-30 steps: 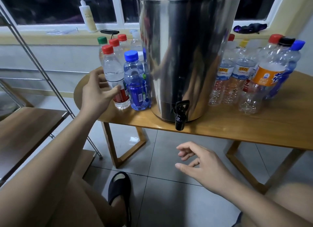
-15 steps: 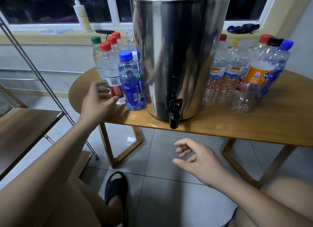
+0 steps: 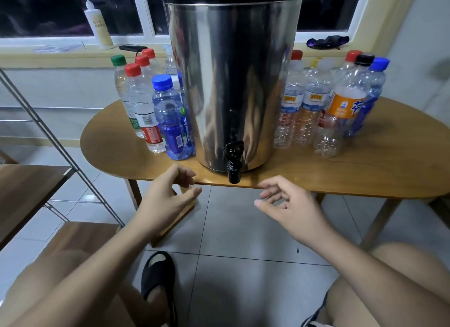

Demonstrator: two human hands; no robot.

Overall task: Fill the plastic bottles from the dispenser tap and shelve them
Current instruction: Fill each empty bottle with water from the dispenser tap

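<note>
We looked down on a tall steel dispenser [image 3: 231, 83] standing in the centre of the frame, near the front edge of a rounded wooden worktop [image 3: 365, 170]. Its black tap [image 3: 234, 162] hung just past that edge, probably so a bottle could be held beneath it over the tiled floor.

Capped plastic bottles stood in two clusters flanking the dispenser. The left cluster [image 3: 170, 117] was at centre left and the right cluster [image 3: 341, 107] at centre right. The right cluster looked clear and empty; we could not say for certain whether the left cluster held water. The split suggested sorting, one side waiting and one side done.

Our left hand [image 3: 168, 195] hovered left of the tap at the worktop's edge, fingers loosely curled and holding nothing. Our right hand [image 3: 289, 204] hovered right of the tap, fingers relaxed and spread, also holding nothing. Neither touched a bottle or the tap.

A wooden shelf [image 3: 29, 187] on a slanted metal frame sat at the left edge of the frame, within reach for shelving.

We judged that the next step was to choose a bottle.
</note>
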